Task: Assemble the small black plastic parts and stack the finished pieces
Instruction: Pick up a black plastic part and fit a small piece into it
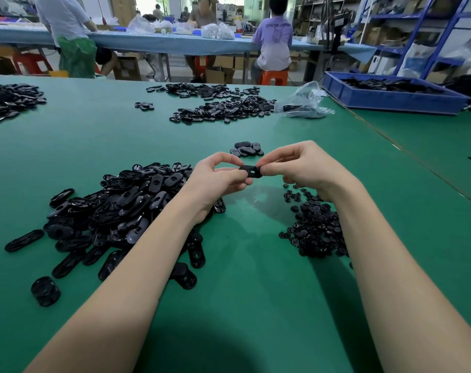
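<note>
Two hands, left hand (218, 179) and right hand (307, 168), pinch one oval black part (251, 171), perhaps slotted, above the green table (255, 278).

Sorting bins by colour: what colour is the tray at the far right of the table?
Blue; the tray shows in the head view, holding black parts.

A flat, oblong black plastic shell (251, 171) with a small hole sits level at frame centre. More oblong shells lie heaped (116, 211) at centre left, small round black plastic inserts (316, 227) at centre right, and finished pieces (247, 149) stacked just above centre.
</note>
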The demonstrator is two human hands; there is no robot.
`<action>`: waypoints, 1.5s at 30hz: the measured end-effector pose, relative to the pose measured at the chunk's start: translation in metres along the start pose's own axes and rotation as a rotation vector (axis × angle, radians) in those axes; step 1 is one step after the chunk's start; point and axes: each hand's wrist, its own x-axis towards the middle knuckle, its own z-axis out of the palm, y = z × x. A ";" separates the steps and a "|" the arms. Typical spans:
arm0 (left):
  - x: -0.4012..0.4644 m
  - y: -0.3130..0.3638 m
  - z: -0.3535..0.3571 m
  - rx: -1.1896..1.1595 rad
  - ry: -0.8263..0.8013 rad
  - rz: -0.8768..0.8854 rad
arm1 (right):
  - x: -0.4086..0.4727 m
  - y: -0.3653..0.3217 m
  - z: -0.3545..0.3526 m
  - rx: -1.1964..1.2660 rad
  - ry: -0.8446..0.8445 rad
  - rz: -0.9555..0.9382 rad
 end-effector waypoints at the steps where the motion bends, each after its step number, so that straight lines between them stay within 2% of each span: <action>1: 0.000 0.000 0.000 -0.011 -0.008 -0.002 | 0.000 0.000 0.001 0.000 0.003 0.007; 12: -0.002 0.001 -0.001 -0.008 -0.065 0.000 | 0.006 0.000 0.009 -0.102 0.082 0.005; 23: 0.001 -0.003 -0.004 0.139 -0.088 0.032 | 0.005 -0.004 0.008 -0.265 0.052 -0.049; 28: -0.001 -0.002 -0.005 0.163 -0.093 0.014 | 0.004 -0.005 0.008 -0.331 0.083 0.006; 30: -0.002 0.000 -0.005 0.133 -0.098 -0.011 | 0.004 -0.003 0.005 -0.296 0.056 0.026; 33: -0.002 0.002 -0.003 0.011 -0.115 -0.059 | 0.000 0.005 -0.003 -0.091 0.006 0.052; 35: -0.002 0.003 0.001 0.041 -0.123 -0.043 | -0.001 0.011 -0.005 -0.014 -0.040 0.073; 38: -0.005 0.000 0.007 0.153 -0.082 -0.008 | 0.000 0.014 0.001 0.016 -0.049 0.068; 45: -0.007 0.000 0.015 0.060 0.009 -0.009 | 0.005 0.010 -0.002 -0.031 -0.024 0.012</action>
